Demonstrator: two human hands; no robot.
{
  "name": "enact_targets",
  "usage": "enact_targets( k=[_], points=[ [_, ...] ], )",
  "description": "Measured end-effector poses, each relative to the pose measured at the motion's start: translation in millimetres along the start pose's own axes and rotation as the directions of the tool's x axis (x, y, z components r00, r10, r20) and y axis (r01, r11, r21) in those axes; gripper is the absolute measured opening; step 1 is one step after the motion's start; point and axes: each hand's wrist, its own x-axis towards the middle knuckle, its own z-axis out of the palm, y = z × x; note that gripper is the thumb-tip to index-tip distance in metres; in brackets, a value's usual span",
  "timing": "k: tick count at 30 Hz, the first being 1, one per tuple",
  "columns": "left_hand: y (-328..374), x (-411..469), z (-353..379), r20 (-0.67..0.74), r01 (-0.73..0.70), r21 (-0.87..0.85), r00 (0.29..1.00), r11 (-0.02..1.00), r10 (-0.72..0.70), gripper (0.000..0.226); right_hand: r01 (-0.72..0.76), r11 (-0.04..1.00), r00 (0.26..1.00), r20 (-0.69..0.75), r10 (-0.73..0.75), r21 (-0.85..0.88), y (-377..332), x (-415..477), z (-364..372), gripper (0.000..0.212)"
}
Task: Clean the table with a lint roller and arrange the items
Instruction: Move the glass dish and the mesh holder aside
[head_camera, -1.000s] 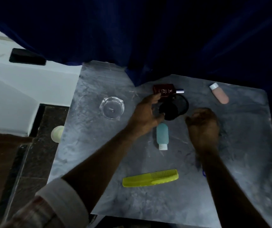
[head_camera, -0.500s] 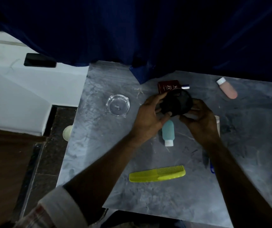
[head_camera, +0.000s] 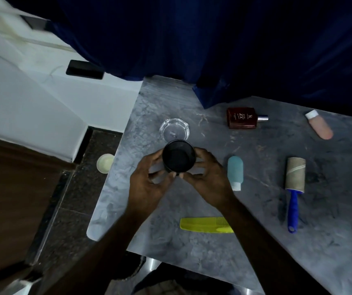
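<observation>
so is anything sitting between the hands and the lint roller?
Yes. Both hands, left hand and right hand, hold the black jar. The teal bottle lies on the table between them and the lint roller.

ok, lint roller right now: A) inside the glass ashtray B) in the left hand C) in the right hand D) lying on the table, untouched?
D: the lint roller lies flat on the table right of the teal bottle, while both the left hand and right hand hold the black jar.
</observation>
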Motion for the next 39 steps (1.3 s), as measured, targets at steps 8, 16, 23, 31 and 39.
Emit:
enact_targets(
  k=[8, 16, 23, 31, 39],
  points=[
    [-23.0, -12.0, -18.4, -0.059, 0.038, 0.018, 0.998, 0.999, -0.037, 0.061, 0.023, 0.996, 0.999, 0.044, -0.019, -0.082, 5.7, 0.6, 27.2, 0.068],
    [-29.8, -20.3, -24.1, -0.086, 0.062, 0.016, 0.994, 0.998, -0.06, 0.059, 0.012, 0.998, 0.995, 0.099, -0.005, -0.065, 6.0, -0.4, 41.0, 0.071],
    [-24.2, -22.4, -21.3, -0.101, 0.073, 0.017, 0.992, 0.997, -0.071, 0.059, 0.03, 0.995, 0.997, 0.077, -0.022, -0.099, 9.7, -1.7, 42.9, 0.071],
    [-21.3, -27.0, -17.6, -0.11, 0.087, 0.047, 0.991, 0.995, -0.081, 0.059, 0.006, 0.996, 0.997, 0.081, 0.002, -0.091, 15.6, -2.8, 43.6, 0.072],
    [-12.2, -32.8, -19.8, -0.1, -0.017, 0.103, 0.995, 0.995, 0.028, 0.076, -0.007, 0.986, 0.998, -0.058, -0.002, -0.168, 17.6, -12.2, 14.6, 0.06]
  ],
)
